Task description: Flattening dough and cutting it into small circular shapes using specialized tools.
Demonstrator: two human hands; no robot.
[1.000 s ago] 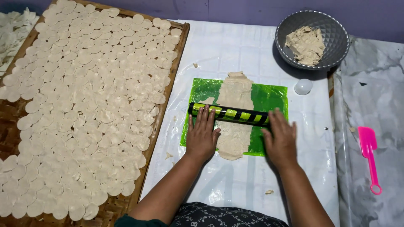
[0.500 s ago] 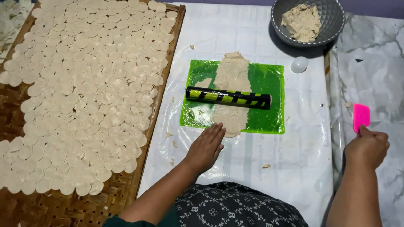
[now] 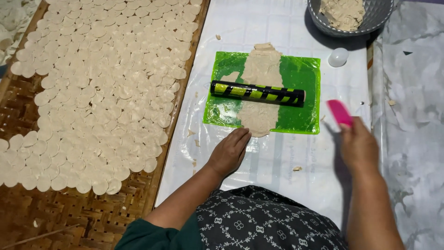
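Holding a pink scraper (image 3: 340, 112) in our right hand (image 3: 358, 148) at middle right, we rest our left hand (image 3: 230, 150) flat and open beside the rolled dough (image 3: 261, 78). It's on the green sheet (image 3: 303, 74) under a striped roller (image 3: 257, 92), frame centre.

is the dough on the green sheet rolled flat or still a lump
Rolled flat. The dough spreads as a thin strip along the green sheet, past its near and far edges, with the striped roller lying across it.

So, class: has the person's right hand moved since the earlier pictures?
Yes. The right hand left the striped roller and now holds a pink scraper right of the green mat.
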